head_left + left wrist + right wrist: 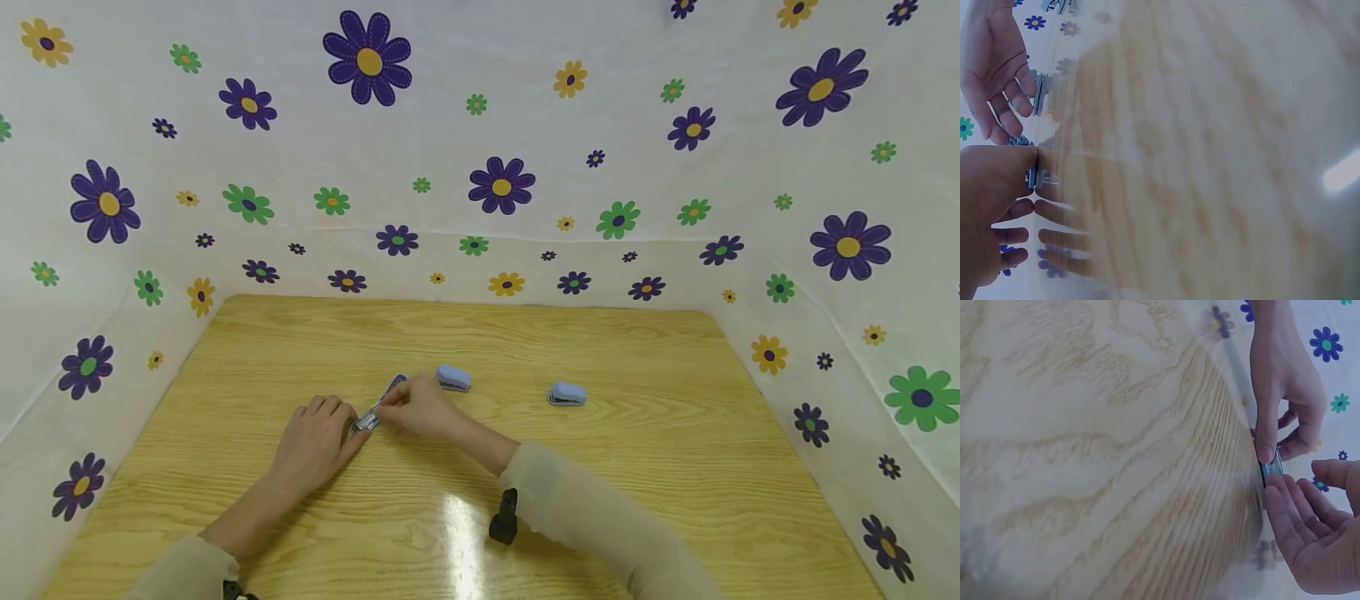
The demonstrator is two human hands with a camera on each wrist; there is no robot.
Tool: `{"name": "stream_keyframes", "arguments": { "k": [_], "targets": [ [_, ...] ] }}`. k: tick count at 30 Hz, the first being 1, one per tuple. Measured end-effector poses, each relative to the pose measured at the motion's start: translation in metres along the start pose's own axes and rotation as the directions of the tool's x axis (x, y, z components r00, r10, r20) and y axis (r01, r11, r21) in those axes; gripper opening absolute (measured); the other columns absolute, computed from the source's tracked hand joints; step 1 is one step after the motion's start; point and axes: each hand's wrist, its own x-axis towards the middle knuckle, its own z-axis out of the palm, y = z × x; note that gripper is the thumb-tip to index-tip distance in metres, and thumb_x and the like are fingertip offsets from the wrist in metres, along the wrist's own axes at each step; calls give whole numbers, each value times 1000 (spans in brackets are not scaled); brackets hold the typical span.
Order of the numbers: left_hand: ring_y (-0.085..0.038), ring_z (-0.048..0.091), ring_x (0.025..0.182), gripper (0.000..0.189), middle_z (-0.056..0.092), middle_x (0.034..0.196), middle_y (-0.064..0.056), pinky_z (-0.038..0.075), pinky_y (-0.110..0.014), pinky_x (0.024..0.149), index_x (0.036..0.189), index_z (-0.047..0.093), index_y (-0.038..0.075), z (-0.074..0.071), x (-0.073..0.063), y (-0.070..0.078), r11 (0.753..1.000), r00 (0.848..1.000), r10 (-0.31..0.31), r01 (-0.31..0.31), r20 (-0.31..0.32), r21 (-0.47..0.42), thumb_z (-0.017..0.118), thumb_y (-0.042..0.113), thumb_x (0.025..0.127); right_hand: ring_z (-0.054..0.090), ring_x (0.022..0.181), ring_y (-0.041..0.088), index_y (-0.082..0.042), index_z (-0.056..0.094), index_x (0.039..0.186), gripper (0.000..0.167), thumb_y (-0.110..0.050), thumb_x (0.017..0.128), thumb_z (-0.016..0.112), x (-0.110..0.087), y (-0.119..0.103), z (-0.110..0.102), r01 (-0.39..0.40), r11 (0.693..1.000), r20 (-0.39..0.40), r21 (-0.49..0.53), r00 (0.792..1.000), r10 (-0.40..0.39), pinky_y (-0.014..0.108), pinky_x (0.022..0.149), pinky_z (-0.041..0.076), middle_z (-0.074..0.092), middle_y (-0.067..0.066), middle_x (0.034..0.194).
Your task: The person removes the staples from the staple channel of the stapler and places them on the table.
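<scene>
A blue mini stapler lies opened out on the table, its metal channel showing and its blue end slanting away to the far right. My left hand pinches the near end between thumb and index finger, while its other fingers rest loosely beside it. Over the stapler's middle, my right hand reaches in with its fingertips at the metal part. In the right wrist view, the fingers of the right hand are fairly straight and the thumb stands apart; the metal channel shows between the two hands.
One closed blue mini stapler sits just beyond the right hand, and another blue stapler lies farther right. The wood-grain table is bordered at the back and sides by a white flowered cloth.
</scene>
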Motion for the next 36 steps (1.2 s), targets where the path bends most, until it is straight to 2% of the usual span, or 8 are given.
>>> {"name": "stream_keyframes", "arguments": {
  "k": [4,12,26,36],
  "targets": [
    [-31,65,86,31,65,88,-9,54,-44,67,90,68,8,0,-1,1,1000,1000,3,-3,-6,3,84,35,90,76,76,22,2,77,104,19,-16,98,75,2,2,7,-75,997,8,25,997,75,28,66,64,78,16,95],
    [-31,66,86,31,66,89,-10,55,-43,66,90,68,8,-1,-1,1,1000,1000,9,-9,-1,-2,83,35,90,77,74,17,1,78,105,16,-14,100,72,4,1,15,-98,994,-3,53,995,98,28,64,63,80,15,93],
    [-29,64,82,33,63,85,-8,53,-38,63,89,67,8,2,-1,-1,999,998,49,-48,-29,22,85,36,88,78,69,17,1,81,102,16,-12,99,73,8,-5,21,-123,992,-45,-25,992,121,25,61,62,81,10,87],
    [-28,63,81,33,63,85,-7,52,-37,62,90,67,7,1,0,-1,999,999,42,-42,-16,21,85,35,88,80,73,21,1,82,101,15,-12,98,75,9,-5,20,-147,988,-25,46,989,148,27,63,63,82,12,89]
  ]
}}
